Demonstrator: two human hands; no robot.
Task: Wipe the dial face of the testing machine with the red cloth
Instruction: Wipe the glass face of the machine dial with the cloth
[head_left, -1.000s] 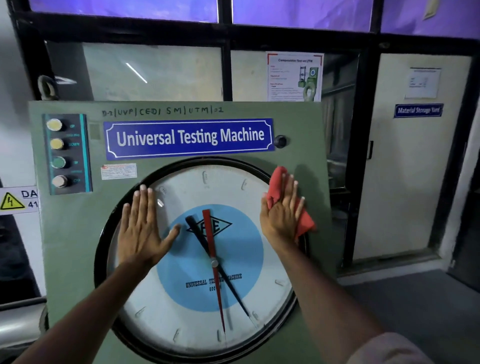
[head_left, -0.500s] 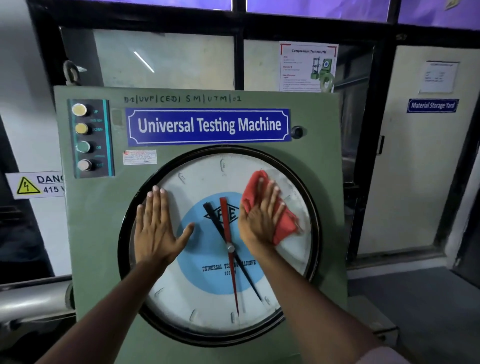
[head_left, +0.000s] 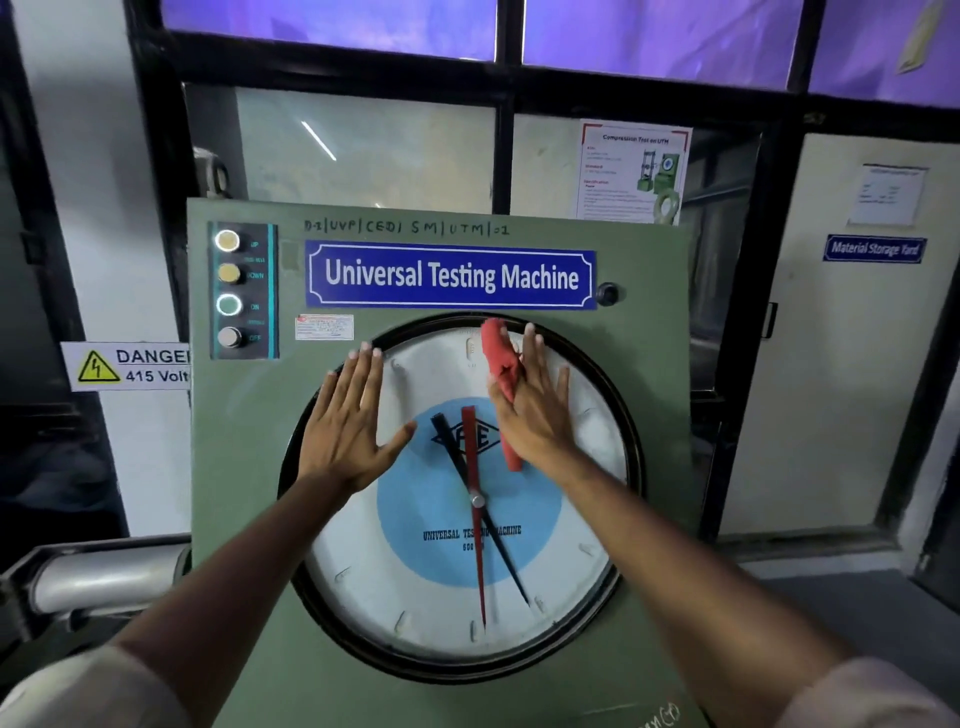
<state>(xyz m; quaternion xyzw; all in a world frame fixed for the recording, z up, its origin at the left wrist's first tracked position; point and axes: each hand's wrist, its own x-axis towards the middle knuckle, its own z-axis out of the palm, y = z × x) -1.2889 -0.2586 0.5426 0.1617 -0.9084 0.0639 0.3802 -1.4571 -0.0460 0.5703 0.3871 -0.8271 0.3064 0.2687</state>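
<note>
2 hands (head_left: 353, 421) (head_left: 537, 415) press 1 dial face (head_left: 431, 597), right over 1 red cloth (head_left: 497, 358).

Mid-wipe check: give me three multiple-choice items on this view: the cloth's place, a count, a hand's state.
1. Where is the red cloth? A) on the upper dial face, under the right hand B) at the lower rim C) on the floor
2. How many round buttons are on the control strip? A) two B) four C) six
3. The left hand is: A) flat on the dial, fingers straight B) gripping the cloth C) a fist
Key: 1 A, it is pressed near the dial's top; 2 B, four in one column; 3 A, palm against the dial's left side.
</note>
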